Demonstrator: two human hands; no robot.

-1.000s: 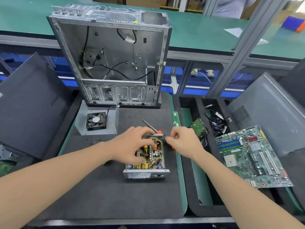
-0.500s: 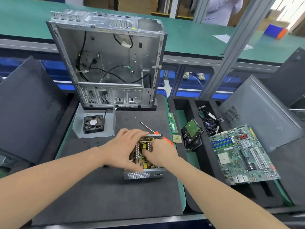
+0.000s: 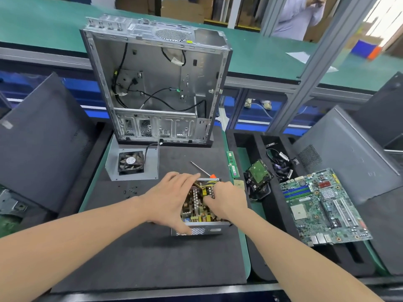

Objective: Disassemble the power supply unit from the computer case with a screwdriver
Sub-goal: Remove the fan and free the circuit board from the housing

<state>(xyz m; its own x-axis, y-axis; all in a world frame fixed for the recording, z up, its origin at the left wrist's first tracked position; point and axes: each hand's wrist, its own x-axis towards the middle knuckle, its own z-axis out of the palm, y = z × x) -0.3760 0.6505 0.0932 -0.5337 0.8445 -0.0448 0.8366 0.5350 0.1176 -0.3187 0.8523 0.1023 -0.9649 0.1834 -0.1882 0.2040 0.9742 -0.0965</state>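
Left hand [image 3: 172, 199] is spread wide over the open silver metal power supply unit [image 3: 201, 230]: fingers lie flat across its far edge, thumb presses on the perforated front wall. Right hand [image 3: 227, 202] comes in from the other side, fingers curled down among the components on the exposed circuit board. Whether they pinch a part there, I cannot tell; the knuckles hide it.

The unit sits out of the case, flat on the black foam mat [image 3: 152, 258], right in the middle. Just behind it lies the thin-shafted screwdriver with the orange handle [image 3: 199, 167], with neither hand on it, its handle touching the unit's far corner.

To the left, a few small black screws [image 3: 130, 190] are scattered, and beyond them there's a black fan [image 3: 130, 162] on a grey metal plate [image 3: 152, 168].

At the back of the mat the grey steel computer case [image 3: 152, 83] stands upright, side open, loose black cables inside.

To the right are a green memory stick [image 3: 231, 163] on the mat's edge and a small square processor chip [image 3: 239, 183] near the right hand. Then there's a hard drive [image 3: 259, 172] in the black foam tray [image 3: 261, 247], a tangle of cables [image 3: 281, 164], and a green motherboard [image 3: 322, 205].
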